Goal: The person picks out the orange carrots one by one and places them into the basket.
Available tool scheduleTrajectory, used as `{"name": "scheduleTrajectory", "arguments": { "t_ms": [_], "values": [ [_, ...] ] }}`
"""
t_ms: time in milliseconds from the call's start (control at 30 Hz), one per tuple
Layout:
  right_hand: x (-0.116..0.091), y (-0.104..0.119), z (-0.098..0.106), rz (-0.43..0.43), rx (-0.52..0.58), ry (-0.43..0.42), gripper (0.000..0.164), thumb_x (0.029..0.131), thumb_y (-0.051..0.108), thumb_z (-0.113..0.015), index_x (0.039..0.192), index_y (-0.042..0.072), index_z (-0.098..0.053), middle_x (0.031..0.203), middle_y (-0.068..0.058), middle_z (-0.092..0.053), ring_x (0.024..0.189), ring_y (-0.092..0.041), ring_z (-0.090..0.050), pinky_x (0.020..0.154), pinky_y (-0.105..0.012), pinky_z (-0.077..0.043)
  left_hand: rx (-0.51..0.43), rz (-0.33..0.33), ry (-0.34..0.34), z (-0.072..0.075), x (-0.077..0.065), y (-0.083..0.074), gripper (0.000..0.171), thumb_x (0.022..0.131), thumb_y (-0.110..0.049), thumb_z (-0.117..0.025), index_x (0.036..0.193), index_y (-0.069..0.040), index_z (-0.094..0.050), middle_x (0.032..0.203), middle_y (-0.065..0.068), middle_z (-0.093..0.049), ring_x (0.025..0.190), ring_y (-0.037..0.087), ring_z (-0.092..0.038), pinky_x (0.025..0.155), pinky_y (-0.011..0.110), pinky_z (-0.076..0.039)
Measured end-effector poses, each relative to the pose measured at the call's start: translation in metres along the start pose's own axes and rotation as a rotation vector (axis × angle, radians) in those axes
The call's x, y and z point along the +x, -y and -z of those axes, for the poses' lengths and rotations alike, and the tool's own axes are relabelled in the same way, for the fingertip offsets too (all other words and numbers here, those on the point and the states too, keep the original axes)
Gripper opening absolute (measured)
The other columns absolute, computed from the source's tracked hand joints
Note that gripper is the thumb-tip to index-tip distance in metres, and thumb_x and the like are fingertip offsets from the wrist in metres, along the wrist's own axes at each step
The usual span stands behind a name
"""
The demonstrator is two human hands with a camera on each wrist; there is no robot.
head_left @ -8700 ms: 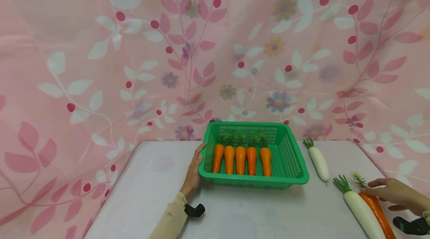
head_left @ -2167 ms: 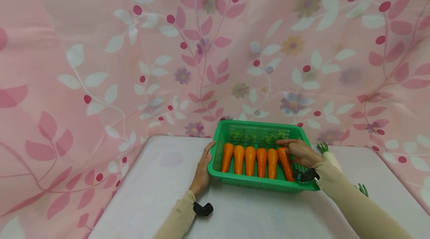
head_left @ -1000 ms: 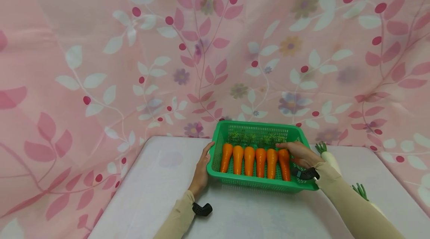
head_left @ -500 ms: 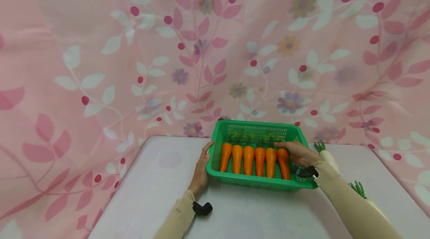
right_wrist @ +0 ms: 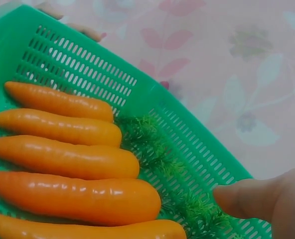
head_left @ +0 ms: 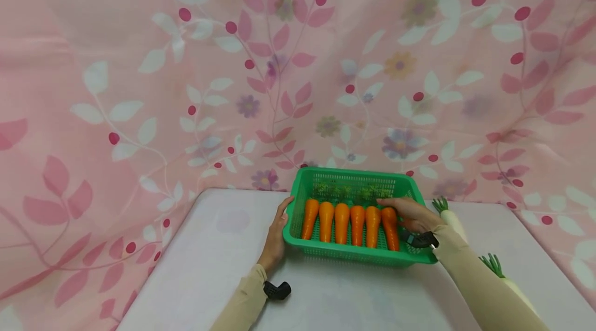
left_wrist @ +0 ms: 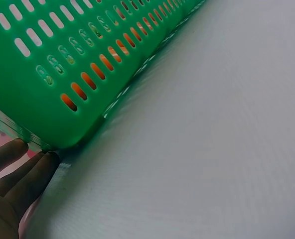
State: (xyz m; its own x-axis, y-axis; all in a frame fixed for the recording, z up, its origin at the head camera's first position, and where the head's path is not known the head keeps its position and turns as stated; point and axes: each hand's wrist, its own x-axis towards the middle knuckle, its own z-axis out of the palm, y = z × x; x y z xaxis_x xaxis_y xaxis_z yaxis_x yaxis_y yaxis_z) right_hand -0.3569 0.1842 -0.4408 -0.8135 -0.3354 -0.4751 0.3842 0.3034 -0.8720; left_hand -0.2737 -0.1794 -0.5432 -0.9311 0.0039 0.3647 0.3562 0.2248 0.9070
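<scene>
A green plastic basket [head_left: 358, 256] stands on the table, with several orange carrots [head_left: 342, 222] side by side in it, leafy tops toward the back wall. My left hand [head_left: 273, 243] touches the basket's left end; in the left wrist view its straight fingers [left_wrist: 30, 181] rest against the corner. My right hand [head_left: 414, 213] reaches inside at the right and holds the rightmost carrot [head_left: 391, 230] near its top. The right wrist view shows only the thumb [right_wrist: 252, 199], over the green leaves [right_wrist: 195, 211]; the held carrot and other fingers are hidden there.
Two white radishes lie on the table right of the basket: one [head_left: 452, 221] close beside it, another [head_left: 514, 289] nearer the front, partly covered by the right sleeve [head_left: 475, 274]. A pink floral cloth [head_left: 261, 88] hangs behind the table [head_left: 344, 300].
My right hand has brought the carrot from beside the front radish into the basket's right side and straightened it. Over the last second both hands have barely moved.
</scene>
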Motion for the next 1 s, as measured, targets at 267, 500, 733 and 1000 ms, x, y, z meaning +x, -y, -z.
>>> {"name": "scheduleTrajectory", "arguments": {
  "t_ms": [267,500,733,1000],
  "values": [
    [0.000,-0.002,-0.001,-0.004,-0.005,-0.003,0.085,0.109,0.033,-0.056,0.163,-0.014,-0.010,0.173,-0.032,-0.009,0.159,-0.048,-0.016,0.128,-0.068,-0.014,-0.012,0.006,0.004,0.000,-0.002,0.000,0.051,0.115,-0.030,-0.026,0.165,-0.030,-0.038,0.173,0.000,-0.034,0.157,0.030,-0.033,0.126,0.068,-0.019],
    [0.002,0.002,0.002,0.018,-0.102,0.016,0.082,0.111,0.033,-0.052,0.163,-0.015,-0.010,0.172,-0.036,-0.003,0.159,-0.054,-0.010,0.125,-0.073,-0.015,0.000,-0.003,0.012,0.000,0.001,-0.001,0.051,0.116,-0.029,-0.025,0.166,-0.029,-0.036,0.174,0.000,-0.032,0.159,0.031,-0.030,0.127,0.068,-0.017],
    [0.001,0.008,0.003,0.035,-0.164,-0.002,0.079,0.111,0.033,-0.052,0.165,-0.010,-0.015,0.172,-0.035,-0.003,0.159,-0.055,-0.007,0.125,-0.072,-0.014,-0.001,0.022,0.023,-0.003,0.003,0.000,0.053,0.116,-0.031,-0.025,0.168,-0.032,-0.029,0.176,-0.001,-0.027,0.162,0.031,-0.024,0.128,0.068,-0.015],
    [-0.029,0.031,0.011,0.239,-0.553,-0.122,0.084,0.109,0.046,-0.056,0.167,-0.002,-0.019,0.170,-0.036,-0.015,0.151,-0.060,-0.026,0.116,-0.075,-0.031,-0.082,0.138,-0.002,0.005,0.000,0.000,0.057,0.117,-0.040,-0.022,0.172,-0.029,-0.013,0.164,0.022,-0.043,0.143,0.043,-0.053,0.114,0.063,-0.045]
  ]
}}
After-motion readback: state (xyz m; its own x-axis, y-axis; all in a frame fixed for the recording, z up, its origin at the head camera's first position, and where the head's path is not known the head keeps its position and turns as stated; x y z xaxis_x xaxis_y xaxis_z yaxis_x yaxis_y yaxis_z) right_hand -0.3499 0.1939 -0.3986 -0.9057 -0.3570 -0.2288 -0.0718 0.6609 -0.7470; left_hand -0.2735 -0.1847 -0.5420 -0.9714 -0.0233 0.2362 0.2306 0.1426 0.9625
